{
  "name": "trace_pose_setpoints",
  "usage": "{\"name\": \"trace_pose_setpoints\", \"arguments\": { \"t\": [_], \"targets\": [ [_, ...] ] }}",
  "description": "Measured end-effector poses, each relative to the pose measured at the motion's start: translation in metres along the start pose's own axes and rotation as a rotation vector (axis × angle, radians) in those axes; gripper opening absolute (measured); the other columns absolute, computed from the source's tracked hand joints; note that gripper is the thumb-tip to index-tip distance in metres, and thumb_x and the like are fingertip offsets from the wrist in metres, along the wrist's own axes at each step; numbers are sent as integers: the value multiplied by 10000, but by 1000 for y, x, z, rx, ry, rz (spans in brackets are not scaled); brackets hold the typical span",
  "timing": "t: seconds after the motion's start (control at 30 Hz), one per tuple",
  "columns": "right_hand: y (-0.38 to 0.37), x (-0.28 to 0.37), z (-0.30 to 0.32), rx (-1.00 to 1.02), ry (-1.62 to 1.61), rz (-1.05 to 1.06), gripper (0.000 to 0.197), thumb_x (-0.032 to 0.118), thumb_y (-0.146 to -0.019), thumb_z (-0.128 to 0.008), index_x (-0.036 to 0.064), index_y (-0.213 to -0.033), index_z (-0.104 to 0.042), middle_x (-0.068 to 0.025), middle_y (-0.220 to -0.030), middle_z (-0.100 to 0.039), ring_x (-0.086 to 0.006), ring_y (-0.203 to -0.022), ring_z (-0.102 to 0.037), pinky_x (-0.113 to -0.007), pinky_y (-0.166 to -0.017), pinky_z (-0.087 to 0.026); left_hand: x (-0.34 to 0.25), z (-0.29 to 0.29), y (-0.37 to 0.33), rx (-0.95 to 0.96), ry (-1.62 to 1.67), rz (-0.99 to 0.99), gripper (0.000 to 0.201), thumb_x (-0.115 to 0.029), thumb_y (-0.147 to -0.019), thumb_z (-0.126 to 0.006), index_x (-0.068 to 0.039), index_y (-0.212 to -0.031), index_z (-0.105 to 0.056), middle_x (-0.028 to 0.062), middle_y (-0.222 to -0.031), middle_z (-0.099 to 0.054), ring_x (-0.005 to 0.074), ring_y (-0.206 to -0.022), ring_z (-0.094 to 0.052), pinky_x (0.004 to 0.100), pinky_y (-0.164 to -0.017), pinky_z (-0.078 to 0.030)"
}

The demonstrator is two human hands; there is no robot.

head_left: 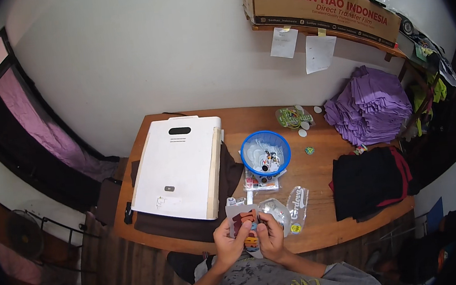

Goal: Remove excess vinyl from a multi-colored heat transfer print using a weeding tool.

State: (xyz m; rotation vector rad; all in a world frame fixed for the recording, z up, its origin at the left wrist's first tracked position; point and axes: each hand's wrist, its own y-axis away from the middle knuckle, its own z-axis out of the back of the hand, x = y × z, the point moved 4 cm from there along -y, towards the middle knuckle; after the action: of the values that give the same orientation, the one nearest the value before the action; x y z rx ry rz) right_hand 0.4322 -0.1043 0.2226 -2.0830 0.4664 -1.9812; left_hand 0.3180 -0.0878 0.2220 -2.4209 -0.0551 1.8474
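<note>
Both hands pinching a printed sheet at the desk edge

The left hand (228,245) and right hand (270,236) grip the small colourful printed transfer sheet (245,220); uneven pulling could crease or tear it.

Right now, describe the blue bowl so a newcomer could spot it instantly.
Start at the wooden table, right of the big white flat machine. The blue bowl sits mid-table, above both hands. It is the only round, bright blue container there, with small bits inside.
</note>
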Motion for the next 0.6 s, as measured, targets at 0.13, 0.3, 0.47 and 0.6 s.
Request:
{"name": "trace_pose_setpoints", "arguments": {
  "t": [0.13, 0.3, 0.47, 0.6],
  "targets": [
    [1, -2, 0, -16, 3, 18, 272, 100, -883, -431, -84, -1082, -442, -78, -838, -570, -63, -692, -486, -200, -605, -410, 1, -1, 0, 3, 4, -5, 172, -64, -814, -574, 40, -949, -553, 44, -836, -607, 56, -693, -563, 185, -611, -458],
    [6, -11, 2, -29, 20, -29, 264, 110, -884, -439, -80, -1067, -449, -74, -834, -570, -61, -690, -482, -199, -604, -410, 4, -1, 1, -1, 47, 43, 173, -65, -814, -575, 41, -948, -552, 45, -836, -606, 56, -687, -563, 184, -609, -457],
    [5, -10, 1, -47, -19, 7, 262, 110, -884, -439, -80, -1065, -447, -87, -846, -577, -77, -721, -504, -209, -625, -420, 9, 0, 1, -2, 53, 73, 173, -67, -813, -577, 42, -946, -550, 45, -830, -605, 61, -676, -568, 186, -602, -461],
    [3, -11, 0, -54, -95, -14, 261, 107, -884, -438, -79, -1067, -445, -100, -866, -583, -91, -755, -521, -219, -650, -429, 7, -2, 1, 9, 65, 82, 170, -69, -814, -577, 41, -940, -550, 45, -822, -605, 65, -660, -572, 188, -588, -463]
  ]
}}
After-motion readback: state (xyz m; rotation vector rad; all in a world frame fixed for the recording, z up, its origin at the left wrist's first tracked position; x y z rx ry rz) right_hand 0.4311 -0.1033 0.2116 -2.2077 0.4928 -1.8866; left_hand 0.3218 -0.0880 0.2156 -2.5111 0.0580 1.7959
